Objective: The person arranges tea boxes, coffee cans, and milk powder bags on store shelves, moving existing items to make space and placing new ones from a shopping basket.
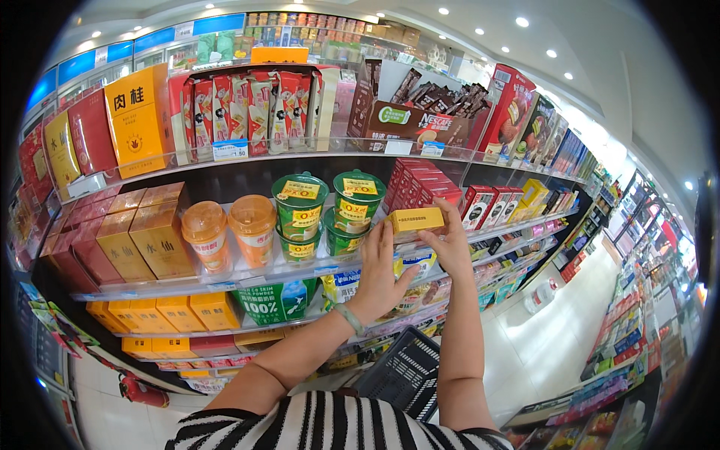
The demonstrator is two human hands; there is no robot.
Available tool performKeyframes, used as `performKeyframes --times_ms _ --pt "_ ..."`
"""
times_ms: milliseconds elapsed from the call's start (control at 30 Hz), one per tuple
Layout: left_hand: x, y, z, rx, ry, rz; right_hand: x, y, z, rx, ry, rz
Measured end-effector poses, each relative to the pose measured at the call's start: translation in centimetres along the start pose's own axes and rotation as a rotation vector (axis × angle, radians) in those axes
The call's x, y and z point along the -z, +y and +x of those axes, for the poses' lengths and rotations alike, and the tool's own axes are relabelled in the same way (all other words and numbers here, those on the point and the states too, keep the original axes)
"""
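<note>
A small yellow box is held up level in front of the second shelf. My right hand grips its right end, with fingers at the back corner and thumb at the front. At its left end is my left hand, its fingertips by the box and its thumb apart; whether they press on it I cannot tell. Just left of my hands stand stacked green lidded cups. Behind the yellow box sit stacked red boxes. Red and white boxes stand to its right.
Orange-lidded cups and gold boxes fill the shelf's left part. Above, a clear shelf lip fronts a carton of coffee sticks. A black plastic basket is low before me. A tiled aisle runs along the right.
</note>
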State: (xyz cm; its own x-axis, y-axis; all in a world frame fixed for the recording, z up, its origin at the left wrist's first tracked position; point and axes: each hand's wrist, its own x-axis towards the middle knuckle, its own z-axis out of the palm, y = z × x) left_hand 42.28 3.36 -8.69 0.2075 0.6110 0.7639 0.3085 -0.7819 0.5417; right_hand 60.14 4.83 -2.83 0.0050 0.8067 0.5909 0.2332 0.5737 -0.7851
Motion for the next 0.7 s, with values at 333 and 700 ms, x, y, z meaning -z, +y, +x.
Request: performKeyframes --times_ms 333,700 --pt "0.5 -0.2 0.5 -0.001 -0.041 -0.047 0.8 -4.0 3.6 0.485 -0.180 -0.906" --pt "1.4 -0.3 -0.4 -0.026 -0.144 -0.095 2.3 -1.9 8.7 0.479 -0.388 -0.784"
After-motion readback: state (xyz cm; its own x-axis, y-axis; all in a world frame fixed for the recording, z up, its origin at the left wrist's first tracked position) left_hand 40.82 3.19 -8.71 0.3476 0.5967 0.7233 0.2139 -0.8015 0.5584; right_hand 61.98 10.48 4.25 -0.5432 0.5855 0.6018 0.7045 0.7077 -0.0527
